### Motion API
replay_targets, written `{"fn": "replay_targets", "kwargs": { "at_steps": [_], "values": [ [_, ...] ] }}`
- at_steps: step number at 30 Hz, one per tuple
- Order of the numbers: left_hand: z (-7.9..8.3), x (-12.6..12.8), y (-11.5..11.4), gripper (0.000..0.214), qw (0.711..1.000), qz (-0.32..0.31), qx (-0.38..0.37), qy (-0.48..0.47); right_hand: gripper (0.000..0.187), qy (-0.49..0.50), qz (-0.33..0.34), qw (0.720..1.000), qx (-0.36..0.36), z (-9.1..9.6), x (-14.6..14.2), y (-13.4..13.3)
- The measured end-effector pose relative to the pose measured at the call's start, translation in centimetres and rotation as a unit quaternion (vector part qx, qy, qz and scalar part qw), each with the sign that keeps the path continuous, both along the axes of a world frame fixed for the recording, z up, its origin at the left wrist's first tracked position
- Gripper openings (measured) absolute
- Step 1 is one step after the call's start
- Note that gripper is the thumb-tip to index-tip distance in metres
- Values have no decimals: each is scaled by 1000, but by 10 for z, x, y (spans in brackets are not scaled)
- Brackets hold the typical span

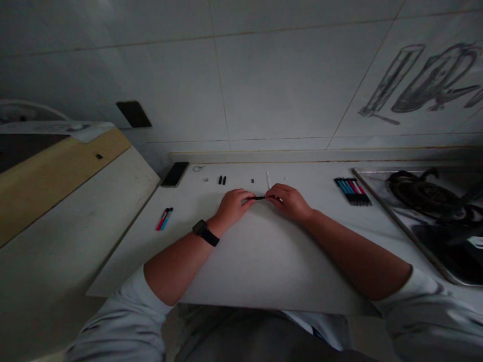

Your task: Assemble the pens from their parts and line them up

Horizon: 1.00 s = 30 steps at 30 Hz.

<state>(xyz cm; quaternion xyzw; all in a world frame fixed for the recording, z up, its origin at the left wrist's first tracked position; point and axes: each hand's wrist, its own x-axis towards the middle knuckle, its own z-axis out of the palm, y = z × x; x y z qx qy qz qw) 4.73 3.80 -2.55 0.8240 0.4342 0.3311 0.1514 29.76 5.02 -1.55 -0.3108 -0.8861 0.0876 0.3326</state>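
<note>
My left hand (237,205) and my right hand (289,201) meet over the white countertop, fingers pinched on opposite ends of a slim black pen part (258,198). Its ends are hidden by my fingertips. Just beyond my right fingers lies a thin white stick (268,178). Two small dark pieces (252,181) rest beyond the gap between my hands. Farther left are two short black pieces (222,180) and some tiny pale parts (206,179). A tiny white bit (286,178) lies beyond my right hand.
A phone (175,174) and a thin loop (198,169) lie at the back left. Two pens, red and blue (164,219), lie left of my arm. Several pens (352,191) form a row beside the gas stove (426,201). A tiled wall (279,90) backs the counter (264,266).
</note>
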Motion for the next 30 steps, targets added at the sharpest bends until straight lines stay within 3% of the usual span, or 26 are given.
{"fn": "replay_targets", "kwargs": {
  "at_steps": [7,15,23,30],
  "values": [
    [2,1,0,10,1000,8,-7,-23,31,13,-12,1000,-10,-7,0,-2],
    [6,2,-3,8,1000,2,-17,-25,22,19,-54,998,-2,-14,1,3],
    [-1,1,2,7,998,28,3,-48,29,12,-62,998,19,-7,2,-1],
    [-1,-1,3,7,998,37,6,-51,20,15,-82,996,33,-4,7,3]
  ]
}}
